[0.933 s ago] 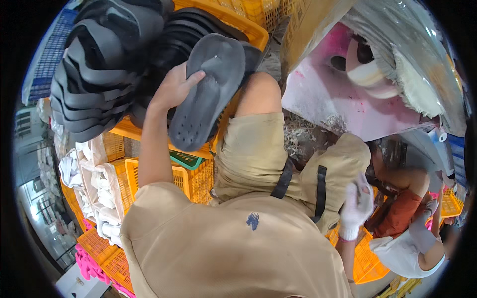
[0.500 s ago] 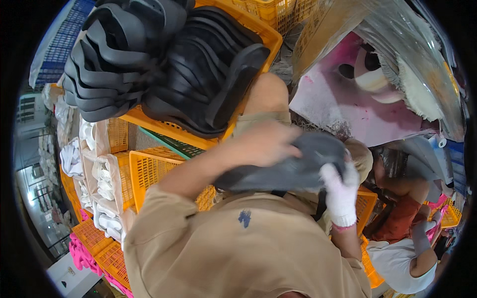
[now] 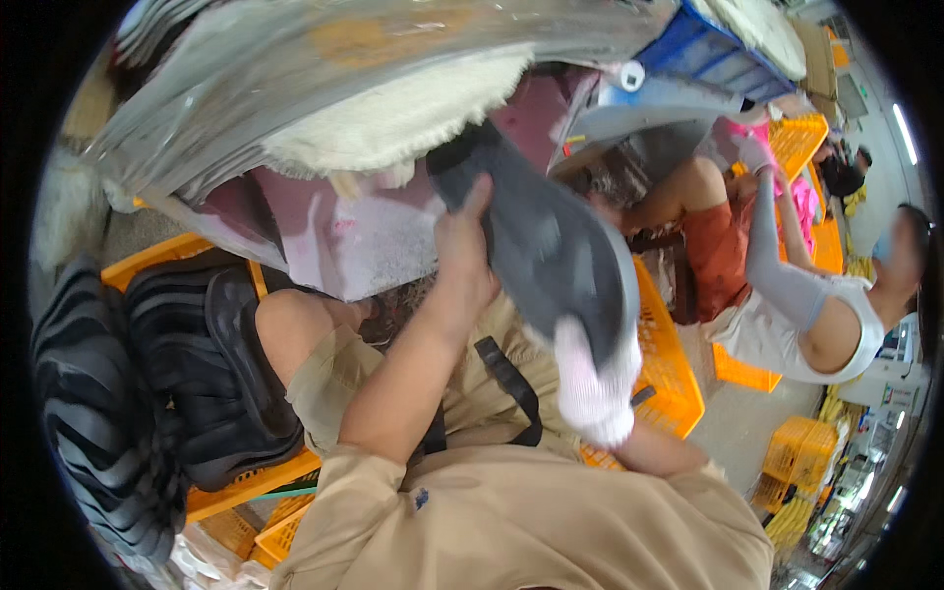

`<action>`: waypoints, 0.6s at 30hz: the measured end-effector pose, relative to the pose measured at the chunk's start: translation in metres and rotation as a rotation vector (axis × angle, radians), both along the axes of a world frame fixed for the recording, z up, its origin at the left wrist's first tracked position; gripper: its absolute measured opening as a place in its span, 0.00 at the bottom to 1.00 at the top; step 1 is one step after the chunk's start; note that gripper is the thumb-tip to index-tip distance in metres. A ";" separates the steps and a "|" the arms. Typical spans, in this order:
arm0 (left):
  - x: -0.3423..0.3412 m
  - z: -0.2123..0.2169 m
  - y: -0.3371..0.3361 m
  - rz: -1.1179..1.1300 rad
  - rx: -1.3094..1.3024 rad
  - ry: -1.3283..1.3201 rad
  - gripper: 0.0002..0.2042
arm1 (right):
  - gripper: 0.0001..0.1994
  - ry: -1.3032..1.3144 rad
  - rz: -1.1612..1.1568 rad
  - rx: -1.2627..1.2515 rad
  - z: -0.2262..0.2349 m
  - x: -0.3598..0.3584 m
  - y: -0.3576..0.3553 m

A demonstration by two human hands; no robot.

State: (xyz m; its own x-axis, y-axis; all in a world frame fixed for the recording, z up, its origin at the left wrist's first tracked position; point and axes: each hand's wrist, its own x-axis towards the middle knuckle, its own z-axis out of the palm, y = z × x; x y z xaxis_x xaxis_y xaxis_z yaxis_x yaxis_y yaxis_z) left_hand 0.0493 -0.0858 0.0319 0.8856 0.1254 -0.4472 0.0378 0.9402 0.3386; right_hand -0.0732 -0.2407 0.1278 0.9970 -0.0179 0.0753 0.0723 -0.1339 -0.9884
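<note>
A dark grey foam shoe sole slants across in front of me, its far end up by the white fluffy pad. Whether sole and pad touch, I cannot tell. My bare left hand grips the sole's left side, with the thumb lying over its face. Around the near, rounded end is my right hand, in a white knitted glove; its fingers are partly hidden beneath the sole. To the left, several similar black soles are stacked on edge in an orange crate.
Grey plastic sheeting hangs over a pink-stained board ahead. A person with grey sleeves sits close on my right, beside a pink item. An orange crate stands by my right arm, and more crates farther right.
The view has swung to the right, toward the fluffy pad. The sole has gone from lying across my lap to slanting up and away. My left hand, blurred over it before, now grips its side.
</note>
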 end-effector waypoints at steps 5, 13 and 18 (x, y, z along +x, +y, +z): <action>0.073 -0.047 0.086 -0.123 0.083 -0.026 0.21 | 0.21 -0.229 0.188 -0.294 -0.016 0.124 0.061; -0.059 -0.022 0.161 -0.477 1.764 0.106 0.41 | 0.14 0.009 0.294 -0.292 -0.043 0.204 0.082; -0.038 -0.042 0.050 -0.207 0.714 -0.075 0.26 | 0.27 -0.018 0.394 -0.453 -0.003 0.146 0.060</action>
State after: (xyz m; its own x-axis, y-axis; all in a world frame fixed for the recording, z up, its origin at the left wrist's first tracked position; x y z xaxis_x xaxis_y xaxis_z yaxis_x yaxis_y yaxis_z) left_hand 0.0115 -0.0361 -0.0102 0.9475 0.1899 -0.2574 0.1435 0.4669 0.8726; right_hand 0.0732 -0.1802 0.1244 0.9205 0.3906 0.0060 0.2181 -0.5013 -0.8374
